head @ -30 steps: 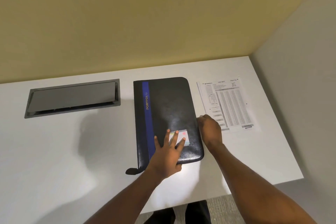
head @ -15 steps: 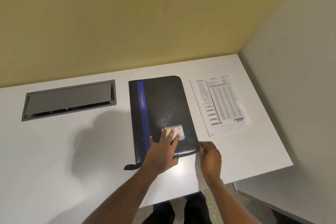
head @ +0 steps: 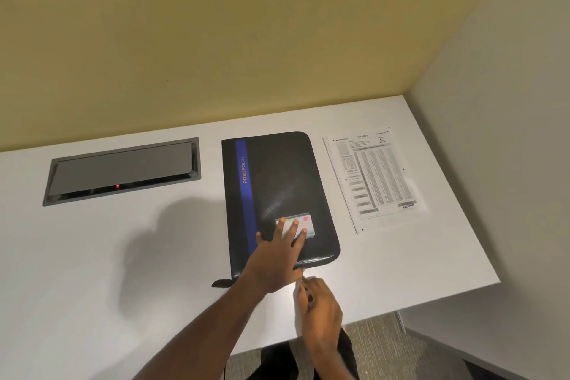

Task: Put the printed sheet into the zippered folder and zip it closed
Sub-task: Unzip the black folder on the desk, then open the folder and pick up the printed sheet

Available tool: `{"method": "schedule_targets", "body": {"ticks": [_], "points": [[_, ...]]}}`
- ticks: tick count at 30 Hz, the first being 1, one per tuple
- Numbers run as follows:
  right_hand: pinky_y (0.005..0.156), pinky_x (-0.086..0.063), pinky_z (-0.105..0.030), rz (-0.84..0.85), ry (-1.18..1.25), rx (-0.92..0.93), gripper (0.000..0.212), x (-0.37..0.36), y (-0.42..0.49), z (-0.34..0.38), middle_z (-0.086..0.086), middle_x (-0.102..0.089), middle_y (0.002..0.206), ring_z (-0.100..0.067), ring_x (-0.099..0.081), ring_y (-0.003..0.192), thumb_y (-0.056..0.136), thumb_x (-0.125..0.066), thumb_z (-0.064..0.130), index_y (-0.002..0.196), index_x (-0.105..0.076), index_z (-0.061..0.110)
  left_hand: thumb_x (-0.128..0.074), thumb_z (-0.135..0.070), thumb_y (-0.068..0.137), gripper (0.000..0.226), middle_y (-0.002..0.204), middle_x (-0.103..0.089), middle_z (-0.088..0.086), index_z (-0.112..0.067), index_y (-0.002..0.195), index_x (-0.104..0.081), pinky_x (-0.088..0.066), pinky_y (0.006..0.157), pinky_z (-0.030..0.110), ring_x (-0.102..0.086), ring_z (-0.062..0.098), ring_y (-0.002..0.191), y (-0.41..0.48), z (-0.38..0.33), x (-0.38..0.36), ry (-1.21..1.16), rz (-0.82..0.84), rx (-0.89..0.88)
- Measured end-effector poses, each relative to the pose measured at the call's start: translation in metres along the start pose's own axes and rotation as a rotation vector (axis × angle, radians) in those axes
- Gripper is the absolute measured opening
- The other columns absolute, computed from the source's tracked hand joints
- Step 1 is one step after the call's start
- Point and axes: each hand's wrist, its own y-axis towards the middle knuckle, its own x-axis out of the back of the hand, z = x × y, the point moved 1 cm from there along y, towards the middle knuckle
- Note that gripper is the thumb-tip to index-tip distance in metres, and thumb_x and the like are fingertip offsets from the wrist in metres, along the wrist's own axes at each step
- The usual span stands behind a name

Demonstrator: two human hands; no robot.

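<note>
The black zippered folder (head: 277, 182), with a blue stripe and the word PORTFOLIO, lies closed and flat on the white table (head: 123, 256). My left hand (head: 277, 253) presses flat on its near part, with straight fingers over a small card window (head: 308, 220). My right hand (head: 317, 302) sits just in front of the folder's near edge, fingers curled and pinching the thin zipper pull (head: 303, 271). The printed sheet (head: 374, 179) lies flat on the table to the right of the folder, apart from it.
A grey recessed cable hatch (head: 123, 168) with a red light is set in the table at the left. A yellow wall stands behind and a grey wall at the right. The table's near edge runs close under my right hand.
My right hand has travelled from the folder's right edge, round the near right corner, to the near edge. The left hand stays pressed on the cover.
</note>
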Motion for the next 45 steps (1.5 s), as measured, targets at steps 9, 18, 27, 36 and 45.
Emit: {"method": "schedule_targets", "body": {"ticks": [9,18,27,36,45], "points": [[0.079,-0.053,-0.028,0.165,0.002,0.117,0.011,-0.034,-0.024,0.028,0.002,-0.071,0.091,-0.019,-0.066,0.086,0.091,-0.069,0.018,0.096,-0.076,0.012,-0.045,-0.062,0.100,0.085,0.172,-0.009,0.010,-0.018,0.163,-0.010,-0.036,0.108,0.077,-0.006,0.042,0.158,0.001,-0.008,0.009,-0.025,-0.022,-0.004],[0.091,-0.060,-0.026,0.292,-0.143,0.233,0.026,-0.058,-0.032,0.042,0.004,-0.080,0.106,-0.015,-0.076,0.094,0.091,-0.076,0.029,0.113,-0.077,0.015,-0.043,-0.060,0.101,0.082,0.172,-0.011,0.011,-0.015,0.163,-0.014,-0.041,0.109,0.070,-0.010,0.041,0.158,-0.005,-0.013,0.008,-0.034,-0.080,-0.003],[0.080,-0.056,-0.040,-0.275,0.579,-0.424,0.031,0.023,0.018,0.027,-0.003,-0.073,0.085,-0.033,-0.069,0.088,0.103,-0.047,0.011,0.086,-0.071,0.018,-0.037,-0.061,0.102,0.081,0.172,-0.016,0.010,-0.012,0.163,-0.017,-0.052,0.103,0.062,-0.014,0.038,0.158,-0.017,-0.023,0.014,-0.090,-0.180,-0.002],[0.082,-0.058,-0.014,0.035,0.604,-0.076,0.031,0.087,0.075,0.065,0.028,-0.070,0.113,-0.005,-0.069,0.109,0.104,-0.058,0.026,0.117,-0.065,0.053,-0.039,-0.061,0.099,0.076,0.169,-0.029,-0.001,-0.019,0.161,-0.028,-0.050,0.109,0.053,-0.025,0.027,0.157,-0.032,-0.026,0.013,-0.198,-0.345,0.050],[0.081,-0.052,-0.006,-0.070,0.578,0.243,0.034,0.074,0.011,0.145,0.028,-0.069,0.103,0.007,-0.065,0.103,0.100,-0.059,0.005,0.120,-0.062,0.032,-0.054,-0.053,0.099,0.059,0.149,-0.058,0.004,-0.018,0.146,-0.053,-0.045,0.115,0.043,-0.054,0.023,0.138,-0.052,0.041,0.130,-0.964,-0.849,0.402]]}}
